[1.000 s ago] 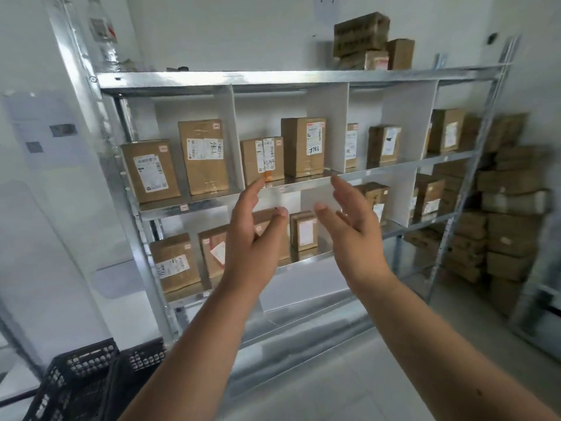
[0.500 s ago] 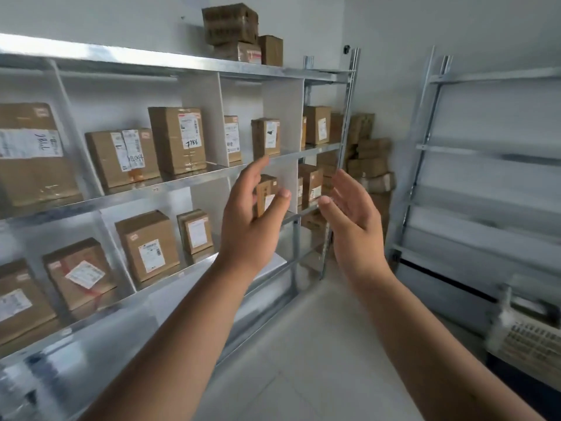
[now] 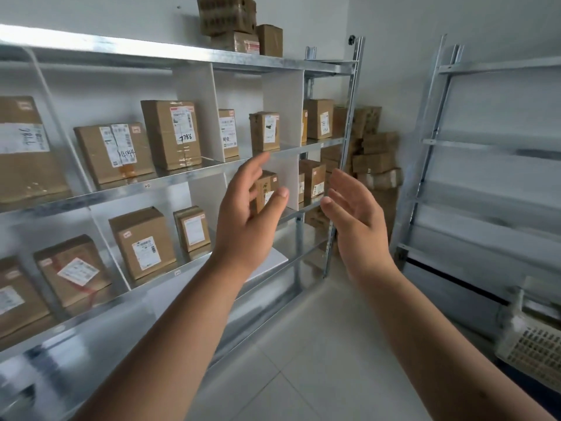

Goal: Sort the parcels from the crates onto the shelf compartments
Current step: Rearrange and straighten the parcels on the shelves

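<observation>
Brown cardboard parcels [image 3: 142,241] stand upright in the compartments of the galvanised steel shelf [image 3: 194,174], which smooth white dividers [image 3: 200,117] split. One tall box [image 3: 164,141] carries a white label with 1786 handwritten on it.

Both bare forearms reach forward toward the shelf. The left hand [image 3: 243,220] shows its back, thumb out, its fingers [image 3: 255,168] loosely extended. The right hand [image 3: 355,220] faces it palm inward, fingers straight and slightly spread. The hands are apart and hold nothing.

Taped boxes [image 3: 230,22] sit on the top board, and a rough stack [image 3: 373,153] fills the corner. A pale perforated crate [image 3: 534,354] sits blurred at lower right, beneath a second metal rack [image 3: 485,147].
</observation>
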